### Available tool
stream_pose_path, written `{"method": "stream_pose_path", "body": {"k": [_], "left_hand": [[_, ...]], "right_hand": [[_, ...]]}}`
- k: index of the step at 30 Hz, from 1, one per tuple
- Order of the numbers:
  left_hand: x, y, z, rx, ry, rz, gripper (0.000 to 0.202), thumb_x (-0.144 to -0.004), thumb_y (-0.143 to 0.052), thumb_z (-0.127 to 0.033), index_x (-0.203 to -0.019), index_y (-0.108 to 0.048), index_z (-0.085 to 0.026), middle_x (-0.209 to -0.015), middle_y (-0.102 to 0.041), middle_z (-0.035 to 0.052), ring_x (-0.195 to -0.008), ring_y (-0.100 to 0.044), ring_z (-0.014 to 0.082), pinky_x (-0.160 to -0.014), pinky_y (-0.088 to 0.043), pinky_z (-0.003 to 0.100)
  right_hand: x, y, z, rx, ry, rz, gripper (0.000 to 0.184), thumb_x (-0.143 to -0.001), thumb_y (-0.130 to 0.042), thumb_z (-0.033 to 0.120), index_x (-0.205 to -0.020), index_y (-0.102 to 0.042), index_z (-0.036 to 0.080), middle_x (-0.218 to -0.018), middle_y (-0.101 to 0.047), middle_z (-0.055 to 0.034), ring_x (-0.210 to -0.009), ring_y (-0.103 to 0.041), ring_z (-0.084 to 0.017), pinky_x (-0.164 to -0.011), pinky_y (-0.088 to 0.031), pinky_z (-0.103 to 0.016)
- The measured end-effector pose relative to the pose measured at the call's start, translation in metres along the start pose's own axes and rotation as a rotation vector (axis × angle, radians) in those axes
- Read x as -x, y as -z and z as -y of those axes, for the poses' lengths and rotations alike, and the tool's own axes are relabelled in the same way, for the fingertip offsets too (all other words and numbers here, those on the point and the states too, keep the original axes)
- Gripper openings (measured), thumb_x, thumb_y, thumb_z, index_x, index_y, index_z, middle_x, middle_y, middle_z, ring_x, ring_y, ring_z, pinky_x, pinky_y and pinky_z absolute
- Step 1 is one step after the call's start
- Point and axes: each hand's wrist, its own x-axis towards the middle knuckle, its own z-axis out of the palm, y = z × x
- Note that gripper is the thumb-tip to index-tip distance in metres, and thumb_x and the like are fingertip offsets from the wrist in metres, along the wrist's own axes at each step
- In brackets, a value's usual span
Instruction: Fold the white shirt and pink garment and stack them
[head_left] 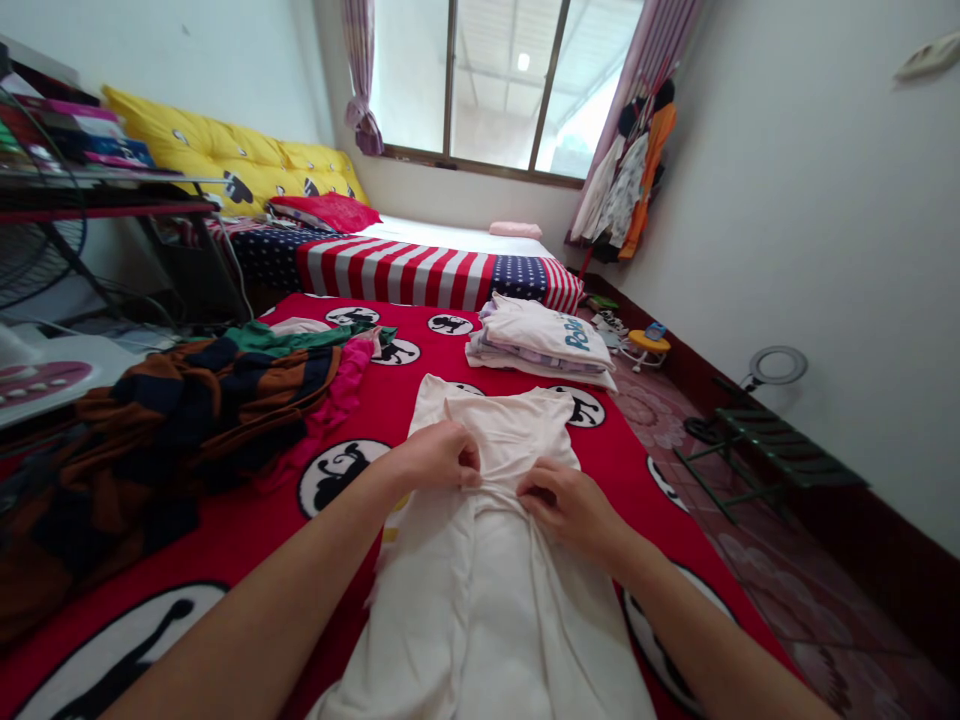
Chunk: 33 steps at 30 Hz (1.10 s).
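Cream garment (487,600); blurred blue lettering (576,338) beyond

Both arms are bare and stretch forward. The left arm comes in from 7 o'clock and the right arm from 5 o'clock, so together they make a pointy V shape. The left hand (439,455) and the right hand (566,505) sit close side by side, nearly touching. The left one is a bit further toward 12 o'clock. Both hands are palm down with their backs facing up. The fingers on each hand are curled in and pinched tight against the thumb. The knuckles are bent. The wrists look straight, and the elbows are out of sight.
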Motion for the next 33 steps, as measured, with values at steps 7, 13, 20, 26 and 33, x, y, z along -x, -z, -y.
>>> {"method": "stream_pose_path", "body": {"k": [7, 13, 20, 26, 33], "left_hand": [[-0.006, -0.012, 0.016, -0.061, -0.111, -0.303, 0.031, -0.075, -0.068, -0.035, -0.103, -0.072, -0.023, -0.118, -0.065, 0.0085, -0.107, -0.060, 0.0245, -0.092, -0.045, 0.032], [-0.007, -0.011, 0.037, -0.145, 0.100, -0.445, 0.022, -0.080, -0.060, -0.033, -0.093, -0.073, -0.021, -0.118, -0.063, 0.0100, -0.108, -0.059, 0.0261, -0.096, -0.043, 0.036], [-0.009, 0.004, 0.033, -0.234, 0.561, -0.535, 0.081, -0.072, -0.066, -0.053, -0.139, -0.039, -0.016, -0.116, -0.060, 0.0234, -0.108, -0.057, 0.0390, -0.084, -0.045, 0.045], [-0.016, -0.009, 0.038, -0.182, 0.340, -0.458, 0.064, -0.068, -0.072, -0.038, -0.129, -0.054, -0.025, -0.108, -0.069, 0.0113, -0.099, -0.064, 0.0315, -0.084, -0.048, 0.039], [-0.019, 0.006, 0.037, -0.035, 0.010, -0.629, 0.033, -0.070, -0.057, -0.013, -0.098, -0.074, -0.018, -0.086, -0.070, 0.0043, -0.082, -0.063, 0.0190, -0.083, -0.049, 0.029]], "right_hand": [[0.002, 0.005, -0.012, -0.068, -0.041, -0.098, 0.012, -0.085, -0.058, 0.027, -0.092, -0.067, 0.022, -0.093, -0.063, -0.0037, -0.079, -0.060, -0.015, -0.072, -0.046, -0.027], [-0.001, 0.008, -0.044, -0.118, -0.205, -0.338, 0.015, -0.080, -0.059, 0.028, -0.091, -0.064, 0.020, -0.093, -0.064, -0.0060, -0.075, -0.061, -0.016, -0.067, -0.049, -0.028], [-0.031, 0.011, -0.070, -0.119, -0.542, -0.316, 0.059, -0.072, -0.065, 0.036, -0.125, -0.051, 0.014, -0.089, -0.067, -0.0087, -0.069, -0.063, -0.020, -0.063, -0.050, -0.032], [-0.049, 0.003, -0.057, 0.039, -0.438, -0.234, 0.057, -0.065, -0.069, 0.030, -0.120, -0.062, 0.016, -0.098, -0.070, -0.0115, -0.085, -0.064, -0.028, -0.073, -0.048, -0.036], [-0.070, 0.014, -0.038, -0.067, -0.213, -0.318, 0.027, -0.072, -0.053, 0.019, -0.091, -0.072, 0.018, -0.088, -0.072, -0.0027, -0.083, -0.064, -0.019, -0.075, -0.045, -0.027]]}}
